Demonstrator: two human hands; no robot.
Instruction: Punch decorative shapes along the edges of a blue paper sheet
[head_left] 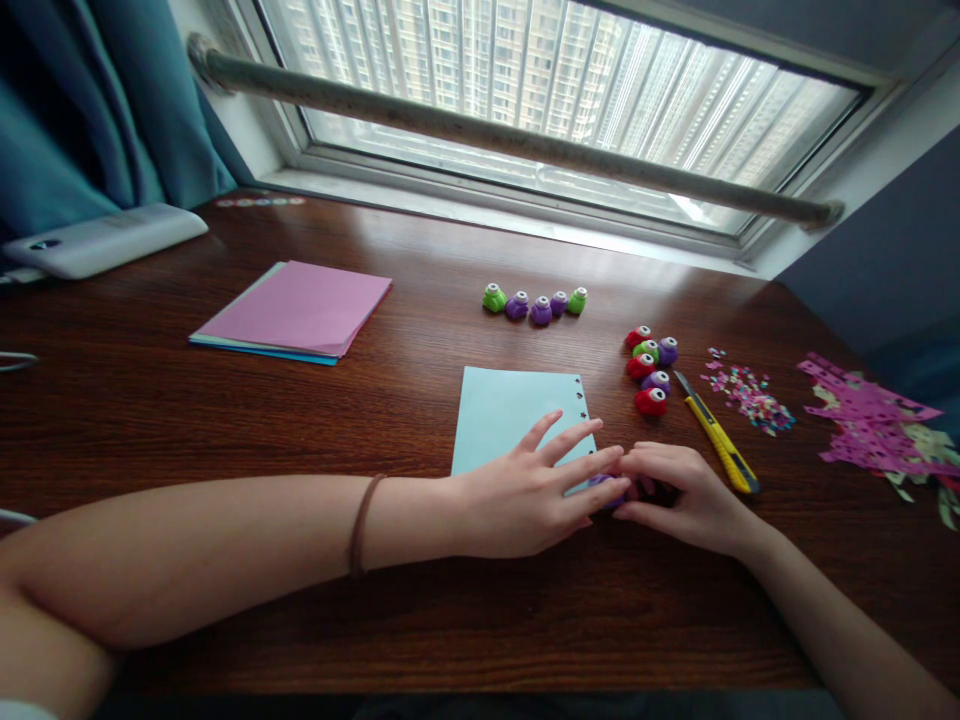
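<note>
The counter (420, 630) stretches before me, its far edge against the window (465, 60), where a rail (525, 145) crosses the glass. A curtain (97, 100) hangs at the far left corner, a white case (120, 240) just beside it. Left of the middle lies a paper stack (300, 305), pink on top. The blue sheet (499, 420) is nearer the near edge, with small holes down its right side. My left hand (540, 495) spreads over it, fingers apart. My right hand (682, 490) bends thumb and fingers about the purple punch (606, 490) at the sheet's right side; my hands meet there, and I cannot tell how tightly the right one closes. Punched scraps (862, 415) heap toward the right edge. Between them and the sheet lie a yellow knife (720, 440), six mixed punches (651, 402) and confetti (757, 400). Five more punches (541, 311) line up beyond the sheet, toward the far edge.
</note>
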